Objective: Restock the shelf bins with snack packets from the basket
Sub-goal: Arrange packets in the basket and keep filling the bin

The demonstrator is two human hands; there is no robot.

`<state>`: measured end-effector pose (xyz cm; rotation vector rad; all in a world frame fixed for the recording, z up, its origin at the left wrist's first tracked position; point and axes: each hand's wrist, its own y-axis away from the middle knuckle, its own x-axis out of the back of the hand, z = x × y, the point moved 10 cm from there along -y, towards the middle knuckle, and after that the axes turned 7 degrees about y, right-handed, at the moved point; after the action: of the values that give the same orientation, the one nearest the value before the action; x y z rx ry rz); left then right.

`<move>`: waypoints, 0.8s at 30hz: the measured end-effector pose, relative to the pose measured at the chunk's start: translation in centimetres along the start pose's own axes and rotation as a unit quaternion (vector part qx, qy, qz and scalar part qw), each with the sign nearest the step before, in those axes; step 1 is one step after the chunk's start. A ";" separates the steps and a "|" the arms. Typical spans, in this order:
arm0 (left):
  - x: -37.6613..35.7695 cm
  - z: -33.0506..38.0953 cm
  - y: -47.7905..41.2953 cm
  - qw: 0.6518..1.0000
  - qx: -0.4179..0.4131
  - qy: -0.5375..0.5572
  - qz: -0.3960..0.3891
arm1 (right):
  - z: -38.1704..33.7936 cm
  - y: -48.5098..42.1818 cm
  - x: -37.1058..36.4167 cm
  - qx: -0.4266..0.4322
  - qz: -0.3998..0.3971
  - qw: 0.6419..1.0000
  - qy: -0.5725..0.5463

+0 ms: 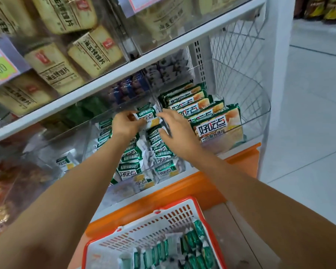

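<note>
Far left: pink price tag [0, 67], yellow patch, "00" readable. Upper shelf: beige packets [53, 65], black Chinese characters, red stamp. Lower shelf: clear bin [122, 191] with rows of small green-white packets [132, 164]. Left hand [124, 124] above bin, grip pinching one snack packet [148, 117] by left end. Below: white basket [182, 210], red rim, more green packets [192, 241] inside. Right hand [175, 129] just beside held packet, grip released, fingers spread, holding nothing. Right: larger green packs [211, 127] standing in row, "好吃点" printed upside down. Far right: white wire mesh panel [237, 55].
</note>
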<state>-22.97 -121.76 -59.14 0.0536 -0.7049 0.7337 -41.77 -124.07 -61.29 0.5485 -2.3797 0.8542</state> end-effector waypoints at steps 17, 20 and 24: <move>-1.4 -1.8 -2.3 0.990 0.036 -0.134 -0.002 | 0.0 -0.1 -0.4 0.026 0.002 0.999 0.036; -1.8 -1.7 -2.3 0.988 0.035 -0.151 -0.021 | 0.0 -0.1 -0.5 0.027 0.006 0.999 0.041; -1.9 -1.6 -2.0 0.982 0.049 -0.182 -0.035 | 0.1 -0.1 -0.5 0.026 -0.006 0.999 0.041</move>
<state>-21.74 -123.94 -61.11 0.3074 -1.0093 0.6987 -41.32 -124.12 -61.64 0.5376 -2.2827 0.9180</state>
